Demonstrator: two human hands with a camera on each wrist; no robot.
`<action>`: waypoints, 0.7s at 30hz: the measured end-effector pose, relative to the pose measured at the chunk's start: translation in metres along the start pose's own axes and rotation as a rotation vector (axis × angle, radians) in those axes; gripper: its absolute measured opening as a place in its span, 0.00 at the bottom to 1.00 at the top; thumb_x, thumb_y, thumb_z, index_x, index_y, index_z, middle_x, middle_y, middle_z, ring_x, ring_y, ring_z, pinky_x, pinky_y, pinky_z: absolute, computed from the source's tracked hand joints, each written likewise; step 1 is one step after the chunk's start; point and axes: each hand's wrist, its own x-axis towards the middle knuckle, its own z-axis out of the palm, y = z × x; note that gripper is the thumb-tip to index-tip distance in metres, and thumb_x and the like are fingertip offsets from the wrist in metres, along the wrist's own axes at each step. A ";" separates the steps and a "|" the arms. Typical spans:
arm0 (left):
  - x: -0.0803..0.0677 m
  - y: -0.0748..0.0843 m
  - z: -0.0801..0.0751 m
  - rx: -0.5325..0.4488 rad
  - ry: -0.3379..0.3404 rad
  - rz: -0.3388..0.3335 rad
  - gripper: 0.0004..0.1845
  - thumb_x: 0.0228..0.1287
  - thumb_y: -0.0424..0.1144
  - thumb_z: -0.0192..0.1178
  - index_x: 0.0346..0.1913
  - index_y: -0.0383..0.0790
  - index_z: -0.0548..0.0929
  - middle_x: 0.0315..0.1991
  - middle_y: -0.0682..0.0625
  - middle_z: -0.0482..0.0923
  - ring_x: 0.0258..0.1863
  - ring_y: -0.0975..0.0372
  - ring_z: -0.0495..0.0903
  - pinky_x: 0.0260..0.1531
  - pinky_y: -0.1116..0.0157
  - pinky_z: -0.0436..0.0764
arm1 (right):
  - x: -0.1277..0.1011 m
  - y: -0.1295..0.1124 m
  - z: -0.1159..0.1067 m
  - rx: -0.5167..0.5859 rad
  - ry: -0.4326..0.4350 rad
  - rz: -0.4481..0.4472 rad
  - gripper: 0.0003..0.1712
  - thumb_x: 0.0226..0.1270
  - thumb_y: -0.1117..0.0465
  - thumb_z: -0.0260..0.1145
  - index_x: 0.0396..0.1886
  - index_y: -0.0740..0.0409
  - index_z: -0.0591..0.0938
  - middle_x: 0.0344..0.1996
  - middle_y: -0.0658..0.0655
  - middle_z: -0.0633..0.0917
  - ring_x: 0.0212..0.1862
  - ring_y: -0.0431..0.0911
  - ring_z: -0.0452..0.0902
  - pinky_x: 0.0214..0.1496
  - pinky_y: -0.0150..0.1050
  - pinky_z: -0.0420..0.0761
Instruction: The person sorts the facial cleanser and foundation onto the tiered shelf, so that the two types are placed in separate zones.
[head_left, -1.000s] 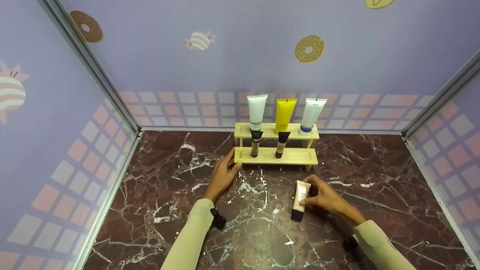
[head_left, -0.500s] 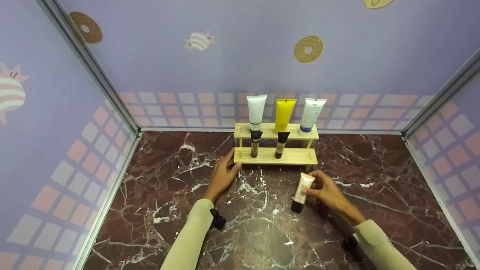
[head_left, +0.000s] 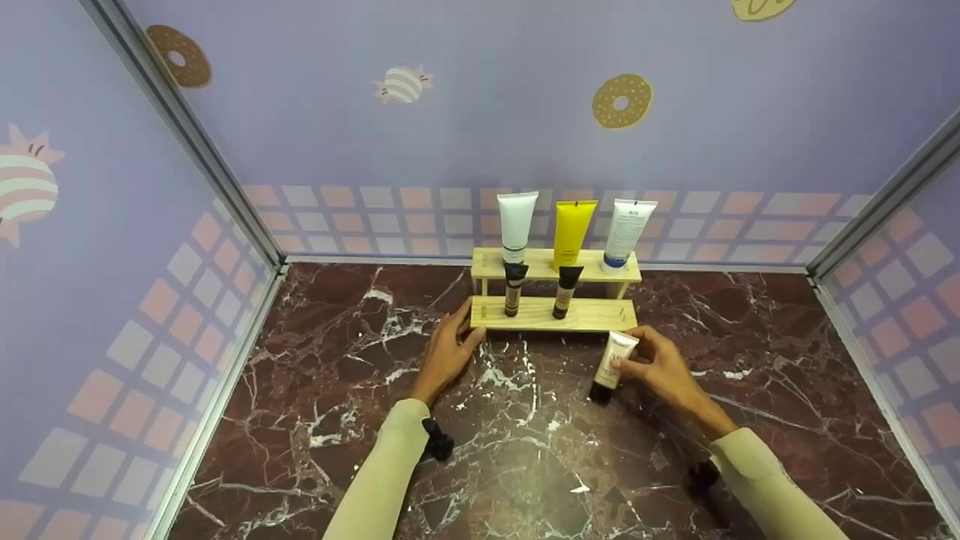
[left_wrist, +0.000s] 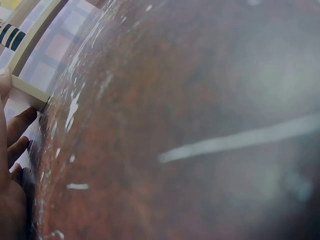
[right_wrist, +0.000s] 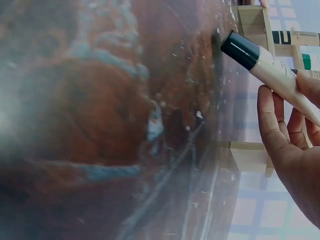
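My left hand (head_left: pixel 445 352) holds the left end of a two-step wooden display stand (head_left: pixel 592 315), the thumb at its front corner and the fingers along its side. My right hand (head_left: pixel 663 369) pinches a cream-coloured squeeze tube (head_left: pixel 616 358) near its crimped end. The tube's black cap (right_wrist: pixel 240 49) points down toward the tabletop, and the tube tilts in front of the stand's right end. Two small black-capped tubes, one on the left (head_left: pixel 513 291) and one in the middle (head_left: pixel 565 292), stand on the lower step.
A white tube (head_left: pixel 517 225), a yellow tube (head_left: pixel 573 232) and a white tube with a blue cap (head_left: pixel 627 234) stand on the upper step. The stand is close to the patterned back wall (head_left: pixel 480 135). Dark red marbled tabletop (head_left: pixel 525 457) spreads in front.
My right hand has moved forward with the cream tube, toward the right end of the stand, and the tube has tipped more upright. The left hand stays at the stand.
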 end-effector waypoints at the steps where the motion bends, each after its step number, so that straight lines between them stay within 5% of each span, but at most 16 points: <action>1: 0.000 -0.001 0.000 0.002 0.003 0.007 0.39 0.83 0.49 0.64 0.86 0.34 0.65 0.71 0.37 0.81 0.73 0.43 0.79 0.86 0.44 0.56 | 0.002 -0.001 -0.001 -0.008 0.002 -0.010 0.24 0.64 0.78 0.77 0.57 0.79 0.78 0.48 0.73 0.87 0.45 0.49 0.88 0.46 0.36 0.92; 12: -0.001 -0.001 0.000 0.026 0.002 -0.045 0.39 0.83 0.53 0.64 0.86 0.40 0.67 0.76 0.37 0.76 0.81 0.39 0.68 0.85 0.43 0.58 | 0.017 -0.015 -0.011 -0.048 0.029 -0.026 0.24 0.65 0.78 0.77 0.58 0.78 0.78 0.47 0.71 0.88 0.43 0.46 0.87 0.45 0.36 0.92; 21: 0.000 -0.001 0.000 0.010 0.021 0.011 0.38 0.82 0.50 0.65 0.85 0.35 0.67 0.71 0.37 0.81 0.76 0.41 0.75 0.86 0.45 0.58 | 0.030 -0.027 -0.016 -0.090 0.055 -0.078 0.23 0.66 0.78 0.76 0.58 0.78 0.79 0.48 0.72 0.88 0.45 0.44 0.86 0.47 0.31 0.88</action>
